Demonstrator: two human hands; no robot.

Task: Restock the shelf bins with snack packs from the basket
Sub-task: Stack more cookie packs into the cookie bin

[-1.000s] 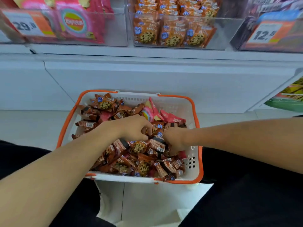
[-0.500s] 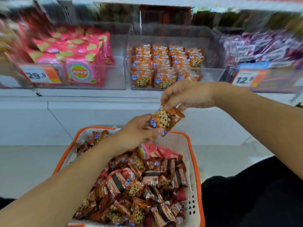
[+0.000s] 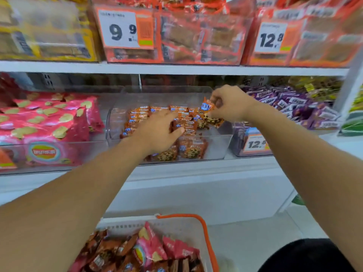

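Both hands are up at the shelf (image 3: 176,167) in the middle of the frame, over the clear bin (image 3: 214,146) of cookie packs. Beneath them, at the bottom centre, the basket (image 3: 206,230) holds plenty more snack packs, so I judge the restocking far from done.

Reaching in from the lower left, my left hand (image 3: 157,132) lies flat with fingers spread on the stacked packs in the bin (image 3: 188,150), pressing rather than gripping. At centre right, a little higher and farther back, my right hand (image 3: 229,104) pinches a cookie pack (image 3: 211,116) by its upper end, so the pack hangs tilted with its long axis running down toward the right, just above the bin's right side. The gap beside my left fingertips lies directly under it, so the right hand is the nearer one to drop it.
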